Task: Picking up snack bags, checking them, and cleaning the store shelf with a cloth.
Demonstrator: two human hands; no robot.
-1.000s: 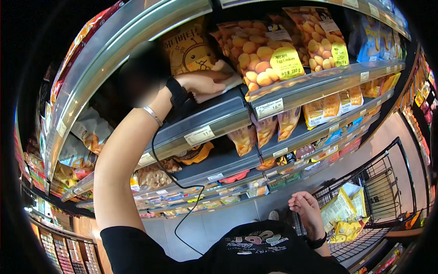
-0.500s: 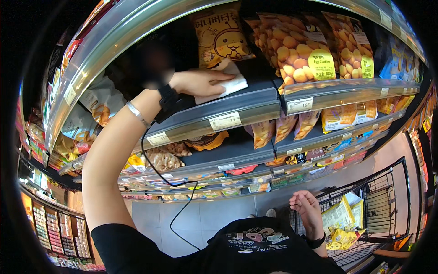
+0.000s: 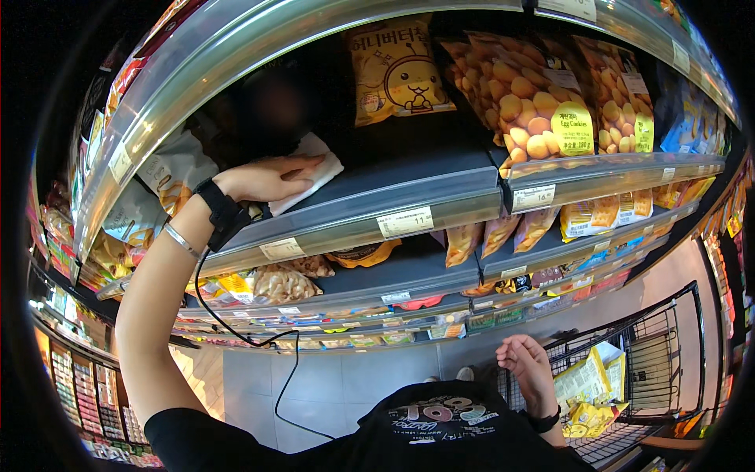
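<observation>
My left hand [image 3: 271,179] reaches onto the dark upper shelf [image 3: 417,157] and presses a folded white cloth [image 3: 321,167] against its surface, just behind the clear front rail. The fingers lie over the cloth and hide part of it. Right of the cloth, farther back, a yellow chip bag [image 3: 399,72] with a cartoon face stands upright. Grey snack bags [image 3: 179,171] are close to the left of this hand. My right hand [image 3: 525,366] hangs low beside a shopping cart, its fingers loosely curled with nothing seen in them.
Bags of round cookies [image 3: 543,118] fill the shelf's right part. Lower shelves hold more packets, including a bag of pale snacks [image 3: 285,285]. The wire cart [image 3: 657,370] at lower right carries yellow bags [image 3: 590,377]. A black cable [image 3: 295,370] trails from my left wrist.
My left hand has slid left along the shelf with the cloth, away from the yellow chip bag. My right hand has hardly moved.
</observation>
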